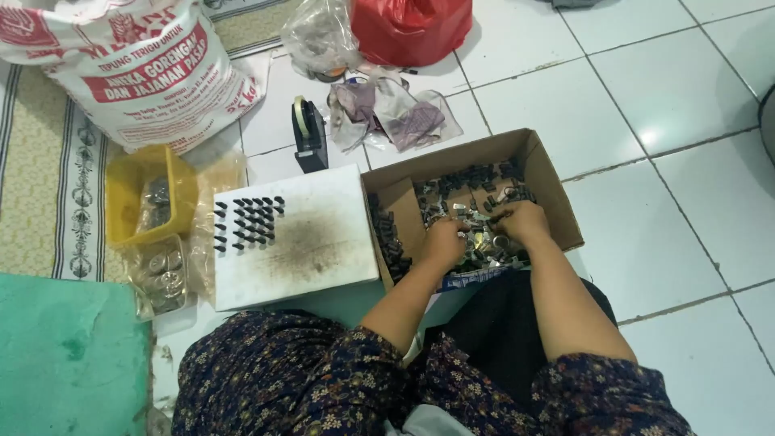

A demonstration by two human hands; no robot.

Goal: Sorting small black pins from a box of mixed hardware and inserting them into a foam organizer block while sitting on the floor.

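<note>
Small dark metal clips [452,211] fill the brown cardboard box [549,173] at centre; left hand [446,240] and right hand [517,220] pinch pieces there. Few rows [249,222] stand on the white foam board [323,242]; most remain.

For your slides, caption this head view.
Both hands, left hand and right hand, sort small parts in a cardboard box.

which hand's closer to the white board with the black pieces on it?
Left. The left hand is in the cardboard box just right of the white board; the right hand is farther right.
</note>
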